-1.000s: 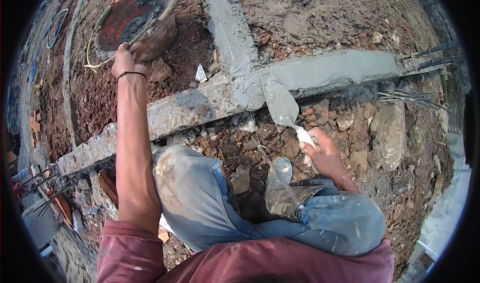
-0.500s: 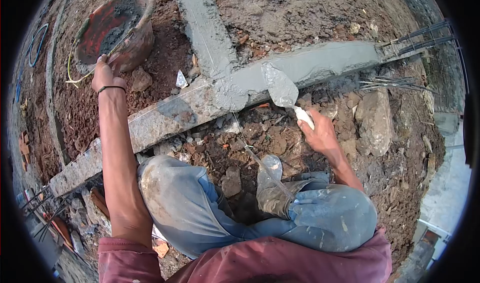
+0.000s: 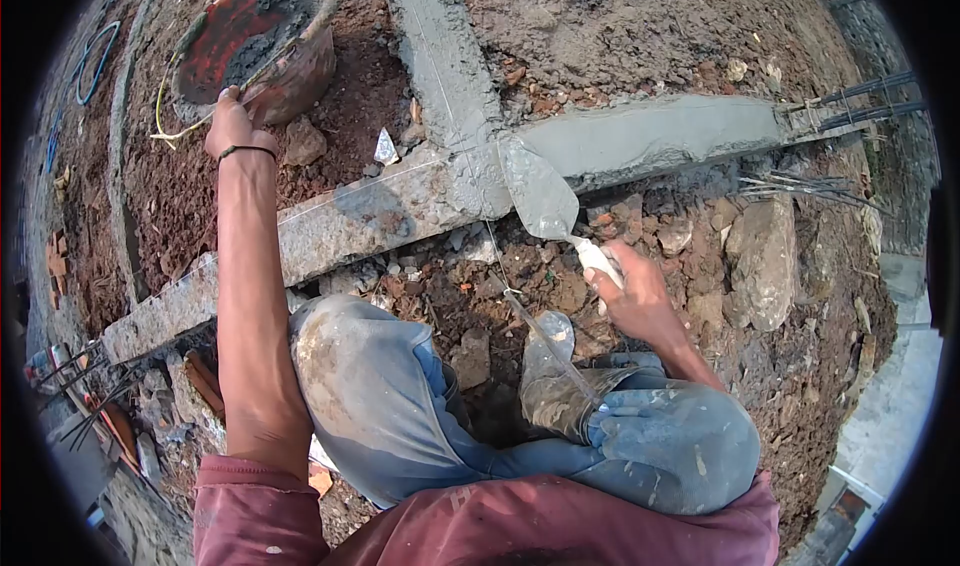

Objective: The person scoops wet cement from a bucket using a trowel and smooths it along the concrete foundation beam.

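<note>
Beyond the beam point(image 3: 370, 209), the left hand point(image 3: 236, 131) grips the bucket point(image 3: 300, 78), cropped above. Nearside, the right hand point(image 3: 634, 291) clasps the trowel point(image 3: 540, 191), its handle partly hidden.

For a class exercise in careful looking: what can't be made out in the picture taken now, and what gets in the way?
All in the head view:
Trowel blade's underside: hidden by its upper face.
Part of the trowel handle: covered by the right hand.
Bucket rim, far part: cut off by the top edge.
Concrete beam running away, far end: also cut off there.
Left foot: hidden by the bent left leg.
</note>
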The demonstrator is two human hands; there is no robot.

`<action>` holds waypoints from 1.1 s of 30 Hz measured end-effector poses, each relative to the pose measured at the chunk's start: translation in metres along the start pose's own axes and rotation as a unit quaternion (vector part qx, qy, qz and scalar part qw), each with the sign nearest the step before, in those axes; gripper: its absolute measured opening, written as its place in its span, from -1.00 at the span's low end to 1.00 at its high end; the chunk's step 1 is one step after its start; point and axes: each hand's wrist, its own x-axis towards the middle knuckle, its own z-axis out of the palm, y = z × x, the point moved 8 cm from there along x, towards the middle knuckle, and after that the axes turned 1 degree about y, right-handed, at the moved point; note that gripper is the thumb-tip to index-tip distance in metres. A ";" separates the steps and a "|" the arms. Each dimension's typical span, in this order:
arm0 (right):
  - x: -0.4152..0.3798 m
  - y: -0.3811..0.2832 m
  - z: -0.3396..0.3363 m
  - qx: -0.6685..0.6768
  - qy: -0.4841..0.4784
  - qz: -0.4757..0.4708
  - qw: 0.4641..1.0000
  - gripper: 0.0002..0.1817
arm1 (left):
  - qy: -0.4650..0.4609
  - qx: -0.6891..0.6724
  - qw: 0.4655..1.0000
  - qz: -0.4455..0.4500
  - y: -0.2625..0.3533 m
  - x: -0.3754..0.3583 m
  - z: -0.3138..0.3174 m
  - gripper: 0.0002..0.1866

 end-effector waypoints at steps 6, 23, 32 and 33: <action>0.007 -0.017 0.017 -0.040 -0.038 -0.020 0.998 -0.70 | -0.006 0.004 1.000 -0.002 0.011 -0.019 0.006 -0.78; 0.007 -0.020 0.019 -0.028 -0.029 0.011 0.999 -0.69 | 0.002 -0.006 1.000 -0.003 0.009 -0.016 0.006 -0.80; -0.016 -0.011 -0.004 -0.060 -0.005 0.007 0.998 -0.68 | 0.002 -0.015 1.000 -0.010 0.009 -0.018 0.007 -0.81; -0.018 -0.010 -0.005 -0.061 -0.005 0.006 0.998 -0.68 | 0.004 -0.014 1.000 -0.008 0.009 -0.018 0.006 -0.81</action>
